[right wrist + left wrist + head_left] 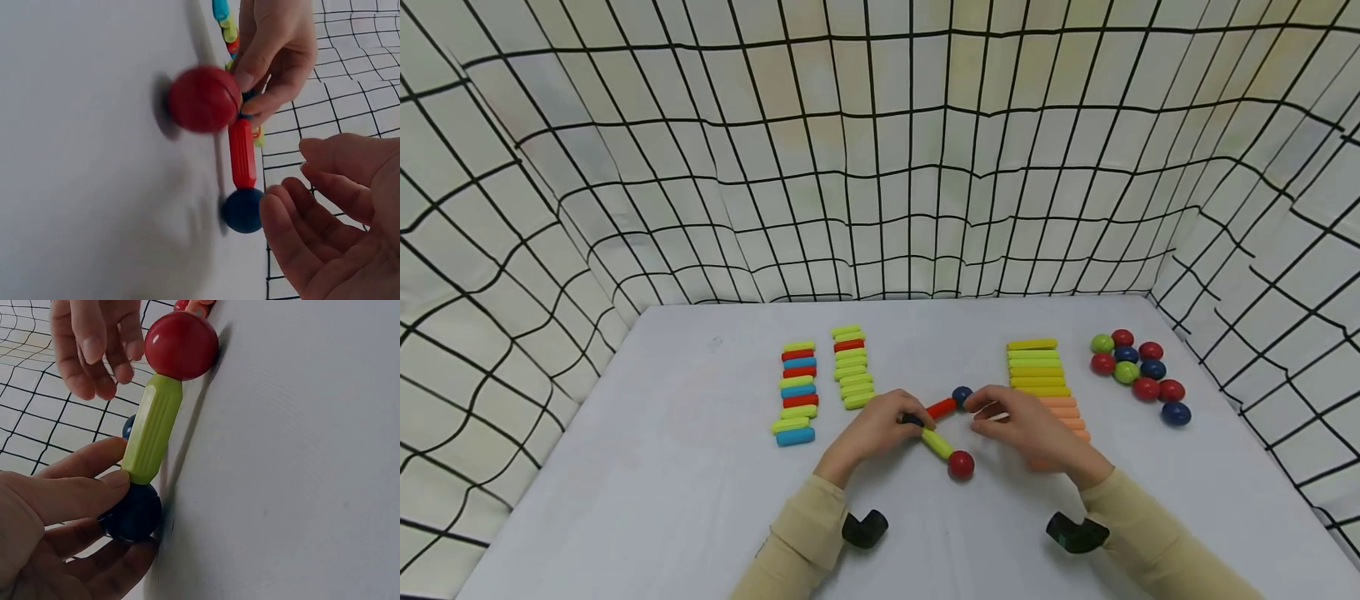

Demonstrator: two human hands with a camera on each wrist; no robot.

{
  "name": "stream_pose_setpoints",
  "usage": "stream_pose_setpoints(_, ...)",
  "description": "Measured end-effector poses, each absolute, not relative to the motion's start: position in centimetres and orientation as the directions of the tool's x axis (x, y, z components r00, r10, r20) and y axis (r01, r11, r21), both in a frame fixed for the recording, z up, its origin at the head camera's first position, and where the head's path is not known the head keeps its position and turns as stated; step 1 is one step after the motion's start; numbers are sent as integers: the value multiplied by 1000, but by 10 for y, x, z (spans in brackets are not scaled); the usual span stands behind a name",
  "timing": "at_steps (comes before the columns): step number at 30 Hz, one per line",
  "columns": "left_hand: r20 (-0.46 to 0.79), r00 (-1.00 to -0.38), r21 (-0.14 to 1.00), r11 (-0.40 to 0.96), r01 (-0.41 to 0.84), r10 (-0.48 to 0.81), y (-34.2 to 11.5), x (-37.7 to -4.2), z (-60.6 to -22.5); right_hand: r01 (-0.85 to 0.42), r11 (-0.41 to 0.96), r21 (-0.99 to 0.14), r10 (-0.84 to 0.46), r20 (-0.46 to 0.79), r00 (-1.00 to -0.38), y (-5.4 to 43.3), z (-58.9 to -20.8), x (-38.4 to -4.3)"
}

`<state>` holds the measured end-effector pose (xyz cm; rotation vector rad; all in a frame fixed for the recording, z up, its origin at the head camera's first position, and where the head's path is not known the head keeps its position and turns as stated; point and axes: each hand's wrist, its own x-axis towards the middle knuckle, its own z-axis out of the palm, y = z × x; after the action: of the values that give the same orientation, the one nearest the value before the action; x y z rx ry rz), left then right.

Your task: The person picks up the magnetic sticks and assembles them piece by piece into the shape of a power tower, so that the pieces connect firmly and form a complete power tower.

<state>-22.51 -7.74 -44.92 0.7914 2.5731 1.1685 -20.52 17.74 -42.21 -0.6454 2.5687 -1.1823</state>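
Just below center of the head frame: left hand (876,427) gripping a dark blue ball (132,512), with a yellow-green rod (936,443) and a red rod (942,409) meeting there in a V. Red ball (961,465) caps the yellow-green rod, second blue ball (962,397) the red one. Right hand (1030,425) just beside that one, fingers parted, loosely bent; can't tell if touching. Loose balls (1146,389) right of frame.
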Motion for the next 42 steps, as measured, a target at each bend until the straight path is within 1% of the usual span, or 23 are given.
stream_pose_setpoints(3, 48, -818, 744, 525, 413, 574, -79, -225, -449, -410, 637, -652, -519, 31, -854, 173, -419, -216)
stream_pose_setpoints(5, 46, -823, 730, 543, 414, 566, -80, -224, -446, -513, 685, -517, -575, 49, -817, 168, -419, -223)
stream_pose_setpoints(8, 49, -861, 692, 604, 395, 507, -84, -225, -439, -643, 695, -322, -671, 33, -741, 161, -420, -231)
stream_pose_setpoints(10, 66, -900, 657, 660, 365, 431, -90, -226, -433, -686, 681, -257, -708, 10, -706, 156, -421, -234)
stream_pose_setpoints(12, 95, -937, 628, 710, 319, 337, -98, -227, -430, -696, 674, -247, -720, -5, -694, 151, -422, -237)
stream_pose_setpoints(13, 106, -951, 614, 733, 293, 292, -102, -228, -429, -692, 678, -248, -716, -12, -698, 149, -423, -238)
stream_pose_setpoints(15, 118, -967, 587, 770, 251, 225, -108, -228, -429, -677, 694, -245, -703, -25, -711, 145, -424, -241)
stream_pose_setpoints(17, 111, -975, 569, 793, 219, 190, -112, -229, -431, -667, 707, -235, -694, -46, -719, 142, -424, -244)
stream_pose_setpoints(20, 106, -974, 552, 804, 224, 199, -114, -231, -435, -640, 734, -227, -671, -96, -735, 138, -423, -250)
stream_pose_setpoints(22, 99, -974, 552, 803, 224, 204, -113, -231, -436, -601, 767, -227, -636, -135, -760, 137, -422, -255)
stream_pose_setpoints(25, 74, -976, 559, 802, 211, 205, -112, -232, -438, -498, 833, -242, -544, -188, -818, 137, -421, -264)
stream_pose_setpoints(28, 36, -980, 566, 804, 182, 197, -111, -232, -438, -373, 882, -288, -442, -228, -868, 139, -421, -273)
stream_pose_setpoints(31, 1, -980, 556, 815, 167, 199, -110, -230, -439, -283, 899, -335, -376, -257, -891, 138, -420, -278)
stream_pose_setpoints(33, -13, -979, 549, 820, 164, 205, -109, -229, -439, -258, 902, -347, -356, -257, -899, 137, -419, -280)
stream_pose_setpoints(36, -23, -973, 566, 806, 175, 228, -107, -228, -439, -275, 912, -303, -345, -211, -914, 135, -418, -280)
stream_pose_setpoints(38, -29, -970, 615, 769, 173, 241, -106, -228, -439, -331, 910, -251, -374, -152, -915, 134, -418, -280)
stream_pose_setpoints(40, -37, -964, 674, 718, 170, 263, -105, -228, -438, -404, 889, -215, -432, -103, -896, 134, -419, -280)
stream_pose_setpoints(42, -51, -958, 731, 665, 156, 281, -104, -229, -438, -476, 857, -197, -498, -83, -863, 133, -420, -281)
